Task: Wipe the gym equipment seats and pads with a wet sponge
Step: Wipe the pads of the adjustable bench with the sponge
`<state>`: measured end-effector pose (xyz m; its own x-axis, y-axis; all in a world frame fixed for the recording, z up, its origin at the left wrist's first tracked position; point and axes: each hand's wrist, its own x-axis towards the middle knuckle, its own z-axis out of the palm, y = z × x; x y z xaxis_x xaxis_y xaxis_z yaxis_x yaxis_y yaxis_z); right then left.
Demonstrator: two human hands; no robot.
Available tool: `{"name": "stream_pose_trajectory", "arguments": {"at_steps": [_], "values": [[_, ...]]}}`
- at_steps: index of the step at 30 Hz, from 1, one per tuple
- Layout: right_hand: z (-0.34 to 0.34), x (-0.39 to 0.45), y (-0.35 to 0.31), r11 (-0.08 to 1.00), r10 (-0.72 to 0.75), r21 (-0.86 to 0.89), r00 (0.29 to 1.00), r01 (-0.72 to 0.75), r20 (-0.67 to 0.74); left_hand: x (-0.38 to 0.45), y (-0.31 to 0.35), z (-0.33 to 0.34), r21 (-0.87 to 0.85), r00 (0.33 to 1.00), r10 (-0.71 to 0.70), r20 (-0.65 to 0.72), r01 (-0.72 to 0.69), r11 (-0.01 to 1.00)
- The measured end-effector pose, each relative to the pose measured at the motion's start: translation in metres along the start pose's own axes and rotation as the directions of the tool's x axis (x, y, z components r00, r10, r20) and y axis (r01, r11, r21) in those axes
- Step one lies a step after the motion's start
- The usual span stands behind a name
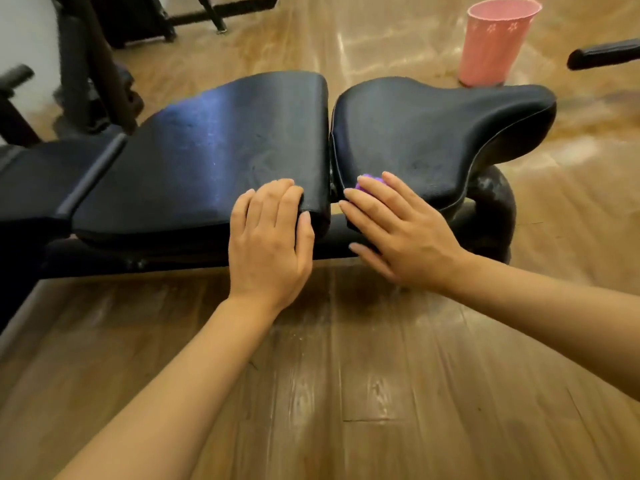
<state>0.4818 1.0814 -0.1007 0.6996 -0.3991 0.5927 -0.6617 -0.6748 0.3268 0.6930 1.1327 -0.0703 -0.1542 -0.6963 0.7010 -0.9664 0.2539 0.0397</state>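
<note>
A black padded bench lies across the view. Its back pad (221, 143) is on the left, its seat pad (426, 133) on the right, with a narrow gap between them. My left hand (268, 237) grips the near right corner of the back pad, fingers on top and thumb down the end face. My right hand (398, 230) lies with straight fingers over a purple sponge (369, 183) and presses it onto the near left edge of the seat pad. Only a small bit of the sponge shows above the fingers.
A pink waste bin (495, 43) stands on the wooden floor behind the seat. A black foam roller (491, 209) sits under the seat's right end. Black machine frames (90, 64) stand at the back left, and a black padded handle (602, 57) juts in at the right.
</note>
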Motion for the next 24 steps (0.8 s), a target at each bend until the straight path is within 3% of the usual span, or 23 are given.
{"name": "stream_pose_trajectory", "arguments": {"at_steps": [7, 11, 18, 24], "values": [[-0.008, -0.004, 0.018, 0.984, -0.108, 0.138, 0.994, 0.111, -0.032, -0.003, -0.006, 0.005, 0.078, 0.997, 0.068, 0.022, -0.07, 0.995], [-0.02, -0.025, 0.026, 0.977, -0.068, 0.2, 0.997, 0.071, -0.02, -0.007, -0.011, 0.012, 0.058, 0.994, 0.104, -0.042, -0.101, 0.993], [-0.01, -0.026, 0.021, 0.997, -0.047, 0.052, 0.996, 0.051, -0.08, -0.005, -0.003, 0.037, 0.018, 0.959, 0.034, -0.28, -0.03, 0.999], [0.01, 0.001, -0.008, 0.998, -0.03, -0.065, 0.989, 0.021, -0.145, -0.008, -0.007, 0.041, 0.026, 0.939, 0.067, -0.338, -0.062, 0.998]]}}
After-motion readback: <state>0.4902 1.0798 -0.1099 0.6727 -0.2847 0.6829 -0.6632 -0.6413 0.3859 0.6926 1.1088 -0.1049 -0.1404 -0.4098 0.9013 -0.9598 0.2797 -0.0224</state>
